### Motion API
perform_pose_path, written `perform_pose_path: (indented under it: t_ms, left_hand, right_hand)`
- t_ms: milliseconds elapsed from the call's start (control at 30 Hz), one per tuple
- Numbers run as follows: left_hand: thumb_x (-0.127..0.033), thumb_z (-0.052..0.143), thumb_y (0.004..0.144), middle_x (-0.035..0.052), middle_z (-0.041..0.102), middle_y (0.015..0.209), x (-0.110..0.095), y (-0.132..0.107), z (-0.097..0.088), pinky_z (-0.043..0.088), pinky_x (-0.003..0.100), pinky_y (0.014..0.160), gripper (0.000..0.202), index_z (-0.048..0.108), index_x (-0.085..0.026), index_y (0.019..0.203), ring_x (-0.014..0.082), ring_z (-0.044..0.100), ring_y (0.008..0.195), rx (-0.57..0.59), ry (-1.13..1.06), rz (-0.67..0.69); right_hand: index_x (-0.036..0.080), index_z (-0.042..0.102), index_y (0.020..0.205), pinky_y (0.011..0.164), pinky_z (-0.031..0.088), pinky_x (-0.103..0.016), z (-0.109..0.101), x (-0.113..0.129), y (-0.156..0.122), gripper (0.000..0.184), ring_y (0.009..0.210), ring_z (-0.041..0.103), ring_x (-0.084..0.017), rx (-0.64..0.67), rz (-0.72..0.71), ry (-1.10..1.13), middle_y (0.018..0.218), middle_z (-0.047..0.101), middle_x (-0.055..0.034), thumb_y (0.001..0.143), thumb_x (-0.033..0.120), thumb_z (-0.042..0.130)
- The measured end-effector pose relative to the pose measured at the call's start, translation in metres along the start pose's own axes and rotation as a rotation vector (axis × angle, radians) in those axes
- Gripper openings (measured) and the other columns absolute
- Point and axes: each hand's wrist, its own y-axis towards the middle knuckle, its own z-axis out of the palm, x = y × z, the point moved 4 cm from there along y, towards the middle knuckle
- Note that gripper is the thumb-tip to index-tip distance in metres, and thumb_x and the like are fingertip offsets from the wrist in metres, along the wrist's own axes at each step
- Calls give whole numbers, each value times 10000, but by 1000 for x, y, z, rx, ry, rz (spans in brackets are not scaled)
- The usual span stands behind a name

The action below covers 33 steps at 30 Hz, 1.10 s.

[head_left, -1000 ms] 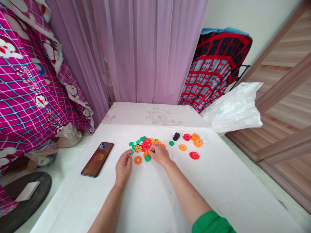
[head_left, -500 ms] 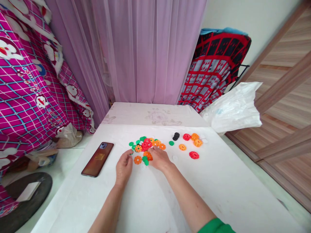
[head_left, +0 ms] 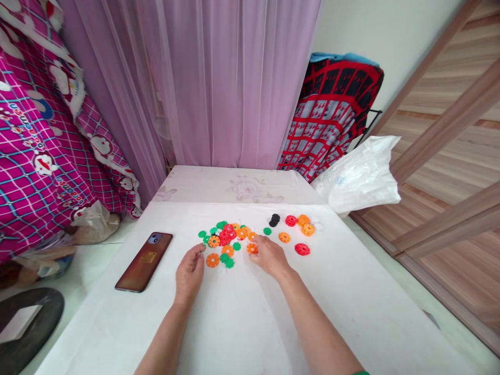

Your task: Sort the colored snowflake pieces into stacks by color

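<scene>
My right hand (head_left: 270,257) is over the right side of a pile of notched plastic discs, its fingers closed on an orange disc (head_left: 252,248) near the table surface. At the pile's left edge is my left hand (head_left: 190,271), fingers curled together; a sliver of green shows by the fingertips, but I cannot make out what they hold. Between the hands lie red discs (head_left: 226,235), another orange disc (head_left: 213,260), overlapping green discs (head_left: 227,260) and a single green disc (head_left: 236,246). Some pale clear discs are hard to see against the white cover.
Right of the pile lie black discs (head_left: 274,220), a red disc (head_left: 302,249), a yellow-orange disc (head_left: 285,237) and several others. A phone (head_left: 144,261) rests at the left of the white-covered table (head_left: 242,328). A white plastic bag (head_left: 361,174) is by the far right corner.
My right hand has moved right, taking an orange disc away from the green ones. A green disc now shows in the gap. My left hand stays about where it was; the view has shifted slightly.
</scene>
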Motion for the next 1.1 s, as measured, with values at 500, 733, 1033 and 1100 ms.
perform_pose_path:
  t_ms: [500, 733, 1033, 1100]
  left_hand:
    - [-380, 470, 779, 52, 680, 1138, 0, 1, -2, 489, 380, 920, 332, 651, -232, 1014, 211, 651, 972, 23, 52, -34]
    - [-387, 467, 787, 57, 675, 1143, -2, 1, -2, 467, 391, 958, 333, 644, -229, 1021, 220, 637, 1024, 34, 51, -41]
    - [-356, 482, 783, 57, 676, 1144, -3, 1, -2, 466, 380, 965, 314, 649, -225, 1014, 215, 632, 1040, 29, 30, -7]
    - [-339, 480, 787, 54, 675, 1150, -4, 1, -2, 465, 381, 970, 301, 652, -226, 1007, 215, 627, 1054, 24, 24, -5]
  right_hand:
    - [216, 550, 1117, 763, 434, -291, -30, -116, 29, 376, 1012, 607, -212, -70, 257, -62, 1144, 644, -61, 758, 326, 579]
    - [210, 552, 1123, 764, 427, -276, -25, -115, 34, 379, 1028, 595, -209, -59, 240, -76, 1126, 653, -59, 761, 317, 578]
    - [217, 593, 1079, 746, 419, -272, -31, -103, 24, 281, 1006, 586, -199, -136, 201, -62, 1152, 628, -58, 813, 275, 523]
    - [227, 617, 1026, 720, 410, -263, -30, -86, 16, 235, 940, 601, -179, -165, 152, -38, 1096, 644, -41, 836, 230, 479]
